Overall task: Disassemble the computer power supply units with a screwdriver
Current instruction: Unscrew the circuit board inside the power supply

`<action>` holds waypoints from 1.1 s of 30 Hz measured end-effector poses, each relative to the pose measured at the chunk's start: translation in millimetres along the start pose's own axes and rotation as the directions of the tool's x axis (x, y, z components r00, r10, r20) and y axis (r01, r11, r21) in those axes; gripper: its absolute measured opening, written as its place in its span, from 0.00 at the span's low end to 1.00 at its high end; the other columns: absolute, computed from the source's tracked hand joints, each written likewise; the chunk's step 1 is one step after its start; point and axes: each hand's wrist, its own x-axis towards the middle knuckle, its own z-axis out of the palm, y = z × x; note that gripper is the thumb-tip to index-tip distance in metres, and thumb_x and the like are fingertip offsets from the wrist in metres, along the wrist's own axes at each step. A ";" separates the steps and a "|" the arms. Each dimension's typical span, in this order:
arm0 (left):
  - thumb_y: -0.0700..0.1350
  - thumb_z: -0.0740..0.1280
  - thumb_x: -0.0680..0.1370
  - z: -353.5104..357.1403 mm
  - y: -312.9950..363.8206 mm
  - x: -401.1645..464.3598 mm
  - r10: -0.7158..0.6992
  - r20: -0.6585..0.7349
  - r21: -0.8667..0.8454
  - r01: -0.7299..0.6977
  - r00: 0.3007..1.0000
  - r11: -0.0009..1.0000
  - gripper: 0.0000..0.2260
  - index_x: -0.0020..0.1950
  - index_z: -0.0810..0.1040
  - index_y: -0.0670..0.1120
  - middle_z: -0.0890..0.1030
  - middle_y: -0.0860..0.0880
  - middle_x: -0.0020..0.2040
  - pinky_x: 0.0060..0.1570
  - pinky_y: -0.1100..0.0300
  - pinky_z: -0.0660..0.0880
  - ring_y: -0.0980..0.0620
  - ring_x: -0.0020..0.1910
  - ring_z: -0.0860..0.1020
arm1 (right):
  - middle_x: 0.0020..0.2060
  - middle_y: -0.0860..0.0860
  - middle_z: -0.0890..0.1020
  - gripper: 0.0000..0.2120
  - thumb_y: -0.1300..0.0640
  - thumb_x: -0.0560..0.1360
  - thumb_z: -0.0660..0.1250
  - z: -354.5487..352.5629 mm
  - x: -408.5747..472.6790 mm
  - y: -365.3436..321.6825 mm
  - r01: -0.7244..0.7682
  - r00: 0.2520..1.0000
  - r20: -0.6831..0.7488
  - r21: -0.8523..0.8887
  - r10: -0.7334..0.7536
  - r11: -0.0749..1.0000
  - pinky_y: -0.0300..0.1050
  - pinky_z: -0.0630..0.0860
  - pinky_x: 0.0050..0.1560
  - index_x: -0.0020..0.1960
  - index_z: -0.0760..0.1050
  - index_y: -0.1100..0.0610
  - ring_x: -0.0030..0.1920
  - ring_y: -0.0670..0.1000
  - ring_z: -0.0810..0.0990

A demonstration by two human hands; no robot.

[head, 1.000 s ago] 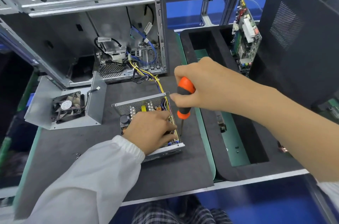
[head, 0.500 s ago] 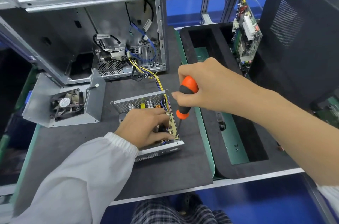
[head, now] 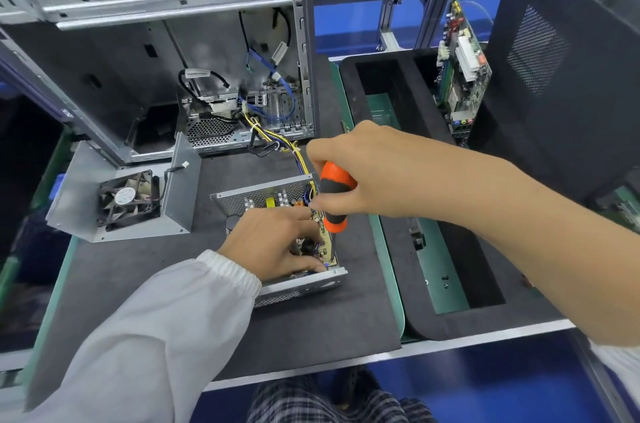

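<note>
Head view: fan (head: 129, 198) label unreadable.

Your left hand (head: 273, 242) covers most of the circuit board inside the power supply unit (head: 277, 235), so you can't read the parts beneath it. Your right hand (head: 367, 177) wraps the screwdriver (head: 334, 201) handle, hiding its top; the shaft below is too thin and dark to show where its tip lands. Behind the unit, the computer case (head: 156, 42) is cut off by the top edge.
</note>
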 end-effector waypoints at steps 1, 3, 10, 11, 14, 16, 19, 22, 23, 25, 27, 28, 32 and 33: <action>0.65 0.73 0.67 -0.4 0.0 0.7 -0.021 0.029 -0.002 0.021 0.999 1.000 0.17 0.47 0.83 0.55 0.81 0.58 0.47 0.33 0.58 0.73 0.55 0.41 0.80 | 0.31 0.46 0.68 0.15 0.42 0.74 0.67 -3.6 -0.2 -0.7 0.013 0.999 0.047 0.033 -0.015 0.999 0.47 0.67 0.32 0.42 0.65 0.49 0.37 0.53 0.72; 0.67 0.71 0.68 0.6 -2.0 2.1 -0.047 0.069 0.004 0.047 0.996 0.999 0.19 0.51 0.83 0.57 0.80 0.57 0.50 0.37 0.57 0.73 0.54 0.46 0.80 | 0.34 0.44 0.70 0.13 0.45 0.75 0.67 -10.1 -1.2 -2.8 0.025 0.990 0.135 0.071 -0.034 0.997 0.50 0.73 0.39 0.43 0.64 0.47 0.40 0.51 0.72; 0.65 0.74 0.67 -3.9 -2.3 5.5 -0.048 0.040 -0.172 0.054 0.998 0.984 0.16 0.48 0.80 0.58 0.78 0.65 0.40 0.37 0.57 0.70 0.55 0.42 0.75 | 0.38 0.41 0.69 0.11 0.52 0.76 0.68 -12.7 3.1 -14.4 0.074 0.959 0.274 0.012 -0.074 0.997 0.56 0.74 0.48 0.46 0.65 0.45 0.49 0.50 0.69; 0.64 0.75 0.66 -4.8 -3.2 6.5 -0.069 0.036 -0.296 0.077 0.997 0.952 0.19 0.49 0.78 0.56 0.78 0.62 0.38 0.40 0.55 0.72 0.55 0.41 0.75 | 0.38 0.41 0.69 0.11 0.53 0.76 0.68 -12.8 3.9 -15.6 0.089 0.955 0.285 -0.004 -0.084 0.996 0.55 0.73 0.48 0.46 0.65 0.46 0.48 0.48 0.67; 0.61 0.76 0.63 -6.1 -2.1 8.2 -0.153 0.038 -0.734 0.132 0.987 0.667 0.31 0.48 0.77 0.34 0.77 0.45 0.40 0.54 0.44 0.74 0.47 0.43 0.76 | 0.42 0.43 0.71 0.11 0.59 0.75 0.68 -13.2 4.5 -18.8 0.128 0.939 0.325 -0.027 -0.112 0.991 0.55 0.74 0.47 0.47 0.68 0.47 0.46 0.47 0.68; 0.57 0.77 0.62 -4.4 0.6 9.7 -0.156 0.052 -0.839 0.128 0.986 0.528 0.29 0.43 0.76 0.32 0.78 0.43 0.38 0.52 0.51 0.75 0.50 0.43 0.76 | 0.42 0.45 0.72 0.11 0.64 0.74 0.66 -12.9 4.0 -20.4 0.151 0.930 0.342 -0.020 -0.135 0.988 0.53 0.74 0.45 0.47 0.71 0.48 0.45 0.46 0.70; 0.53 0.77 0.63 -1.6 6.5 10.9 -0.158 0.067 -0.884 0.132 0.985 0.448 0.26 0.43 0.76 0.31 0.73 0.38 0.36 0.50 0.49 0.69 0.46 0.43 0.70 | 0.39 0.43 0.67 0.11 0.56 0.74 0.69 -15.0 0.3 -23.4 0.134 0.939 0.326 -0.048 -0.112 0.990 0.50 0.72 0.45 0.54 0.72 0.49 0.49 0.49 0.70; 0.47 0.77 0.66 -9.3 11.1 12.7 -0.122 0.031 -0.863 0.088 0.992 0.497 0.03 0.37 0.84 0.52 0.78 0.45 0.32 0.44 0.58 0.71 0.51 0.38 0.74 | 0.35 0.46 0.64 0.24 0.34 0.72 0.65 -13.3 -4.6 -29.3 0.013 0.975 0.220 -0.164 0.024 0.986 0.47 0.69 0.35 0.53 0.66 0.52 0.41 0.52 0.72; 0.43 0.77 0.66 -9.4 9.7 13.4 -0.106 0.035 -0.855 0.085 0.994 0.512 0.09 0.35 0.84 0.58 0.81 0.51 0.33 0.41 0.65 0.72 0.59 0.36 0.76 | 0.34 0.48 0.63 0.24 0.33 0.73 0.62 -11.8 -5.3 -33.3 -0.013 0.983 0.173 -0.228 0.054 0.974 0.45 0.63 0.29 0.50 0.65 0.54 0.36 0.52 0.71; 0.39 0.78 0.67 -12.5 10.6 13.6 -0.073 0.039 -0.839 0.072 0.997 0.539 0.18 0.35 0.83 0.64 0.82 0.62 0.35 0.40 0.73 0.71 0.67 0.36 0.77 | 0.32 0.49 0.60 0.17 0.41 0.80 0.58 -7.6 -4.8 -39.7 -0.013 0.993 0.103 -0.347 0.052 0.938 0.44 0.56 0.26 0.48 0.65 0.55 0.35 0.53 0.71; 0.35 0.76 0.69 -11.8 6.4 13.0 -0.066 0.068 -0.866 0.091 0.996 0.491 0.20 0.38 0.84 0.64 0.83 0.64 0.38 0.44 0.72 0.73 0.67 0.40 0.78 | 0.31 0.49 0.58 0.12 0.47 0.83 0.55 -5.6 -2.4 -42.6 -0.001 0.995 0.091 -0.378 0.038 0.926 0.44 0.54 0.27 0.51 0.65 0.56 0.34 0.54 0.65; 0.34 0.75 0.69 -13.0 4.9 12.5 -0.073 0.081 -0.884 0.106 0.994 0.455 0.19 0.41 0.85 0.62 0.83 0.61 0.38 0.46 0.70 0.73 0.64 0.41 0.79 | 0.32 0.50 0.58 0.12 0.48 0.83 0.54 -5.8 -1.4 -42.9 0.015 0.994 0.109 -0.378 0.028 0.926 0.44 0.54 0.27 0.53 0.65 0.56 0.33 0.53 0.62; 0.47 0.77 0.67 -5.8 -5.7 9.5 -0.076 0.151 -0.907 0.169 0.986 0.387 0.11 0.38 0.79 0.42 0.68 0.39 0.32 0.42 0.54 0.64 0.46 0.36 0.65 | 0.36 0.48 0.62 0.07 0.48 0.82 0.58 -8.9 -4.8 -39.3 0.091 0.977 0.211 -0.345 -0.017 0.934 0.45 0.58 0.30 0.53 0.63 0.50 0.34 0.51 0.63; 0.51 0.77 0.67 -2.2 -7.0 9.8 -0.080 0.165 -0.907 0.183 0.983 0.380 0.16 0.36 0.75 0.42 0.63 0.38 0.30 0.41 0.54 0.62 0.46 0.35 0.61 | 0.39 0.48 0.62 0.06 0.50 0.81 0.60 -10.2 -6.5 -38.3 0.106 0.969 0.246 -0.346 -0.019 0.932 0.45 0.59 0.31 0.52 0.62 0.48 0.36 0.51 0.65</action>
